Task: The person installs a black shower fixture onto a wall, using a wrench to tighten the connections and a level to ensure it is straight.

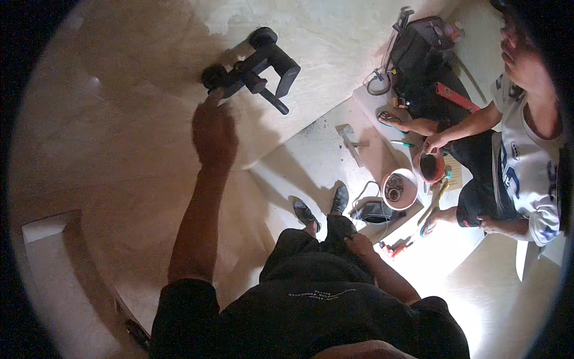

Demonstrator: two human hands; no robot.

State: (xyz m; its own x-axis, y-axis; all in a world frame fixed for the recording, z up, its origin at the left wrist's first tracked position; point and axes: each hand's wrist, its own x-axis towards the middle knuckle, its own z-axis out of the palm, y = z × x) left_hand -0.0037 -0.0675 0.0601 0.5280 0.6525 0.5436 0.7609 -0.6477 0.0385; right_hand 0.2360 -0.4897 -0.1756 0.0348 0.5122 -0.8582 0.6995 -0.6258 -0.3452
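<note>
A black wall-mounted mixer tap [254,75] with two round wall flanges juts from the beige wall. My left hand [214,133] is raised on the outstretched arm, its fingertips at the tap's lower left end. Those fingers are dark and blurred, so whether they grip the tap or only touch it is unclear. Down beside my right thigh, my right hand [360,245] has its fingers curled in against my dark trousers [293,248]. Whatever it may hold is hidden.
At right sits a co-worker [508,161], one hand at an orange bucket [429,166]. Beside it stand a pale bucket [399,188], a trowel [351,145], a black bag [418,54] and a red level [457,97]. A wall niche [51,230] opens at left. Bright light glares at lower right.
</note>
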